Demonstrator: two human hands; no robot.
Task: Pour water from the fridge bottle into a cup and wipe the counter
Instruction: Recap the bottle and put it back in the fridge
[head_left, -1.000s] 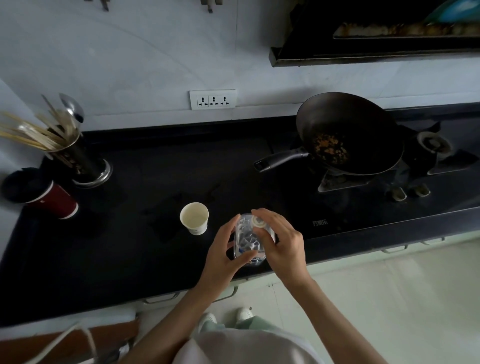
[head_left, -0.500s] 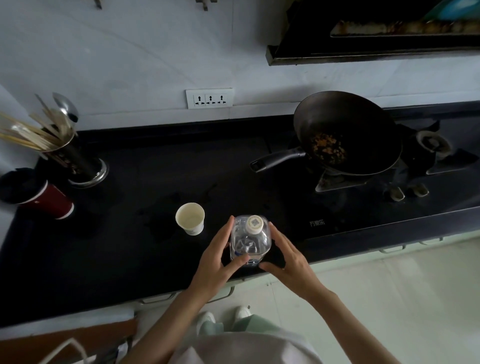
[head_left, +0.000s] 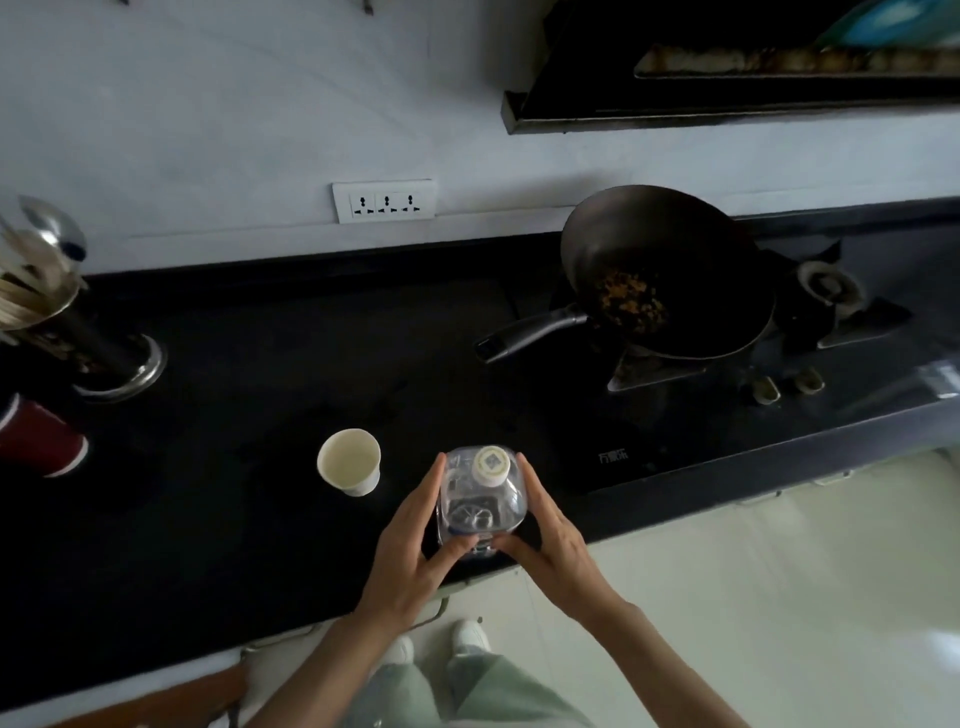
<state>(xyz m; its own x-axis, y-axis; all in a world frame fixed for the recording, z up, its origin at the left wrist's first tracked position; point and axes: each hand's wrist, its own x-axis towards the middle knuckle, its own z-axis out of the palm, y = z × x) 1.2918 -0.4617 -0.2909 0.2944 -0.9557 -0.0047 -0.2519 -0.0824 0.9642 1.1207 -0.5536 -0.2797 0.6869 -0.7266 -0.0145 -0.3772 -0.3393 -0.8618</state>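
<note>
— While both hands clasp it, where does the bottle (head_left: 480, 499) stand?
— Upright on the dark tabletop (head_left: 234, 519), near its front edge, cap on, just right of the paper cup (head_left: 349, 461).
— And the fingers?
— Left hand (head_left: 410, 551) and right hand (head_left: 550, 545) wrap its sides, thumbs meeting in front.

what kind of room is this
Most likely a home kitchen: a wok with food scraps sits on a gas hob set into a black counter, with a range hood above and a utensil holder of chopsticks.
</note>
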